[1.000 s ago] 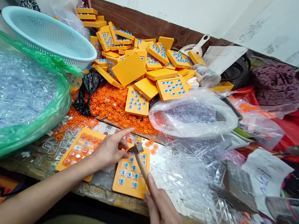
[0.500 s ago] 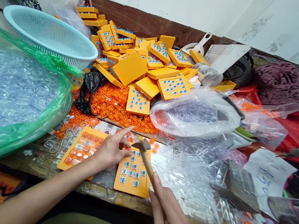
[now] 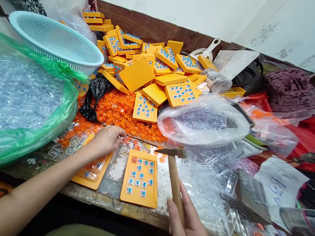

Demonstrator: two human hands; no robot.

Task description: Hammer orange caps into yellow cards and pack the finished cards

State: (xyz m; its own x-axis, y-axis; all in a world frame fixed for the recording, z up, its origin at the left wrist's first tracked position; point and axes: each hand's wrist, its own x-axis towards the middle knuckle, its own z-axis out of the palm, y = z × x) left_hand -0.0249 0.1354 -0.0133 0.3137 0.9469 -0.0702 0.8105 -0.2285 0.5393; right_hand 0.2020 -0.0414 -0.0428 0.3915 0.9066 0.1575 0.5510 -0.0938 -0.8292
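My right hand (image 3: pixel 189 229) is wrapped round the wooden handle of a hammer (image 3: pixel 176 186), its metal head raised above the bench. Just left of it lies a yellow panel (image 3: pixel 140 191) with several blue-centred switches and one orange cap (image 3: pixel 134 159) at its upper left corner. My left hand (image 3: pixel 107 139) is closed, fingertips curled together beside some loose orange pieces; whatever may be in them is hidden. Beneath that wrist, a second yellow panel (image 3: pixel 101 173) holding clear and orange caps is partly covered.
Orange rings (image 3: pixel 122 108) are heaped behind, below a pile of yellow panels (image 3: pixel 137 73). A green bag (image 3: pixel 66 114) of clear pieces and a blue basket (image 3: pixel 55 41) stand left. A white bag (image 3: pixel 243 127) and loose clear plastic parts (image 3: pixel 203 187) lie right.
My left hand has left the switch panel and moved left, its pointing finger now curled in. The hammer has swung right and more upright, away from the panel, uncovering the orange cap.
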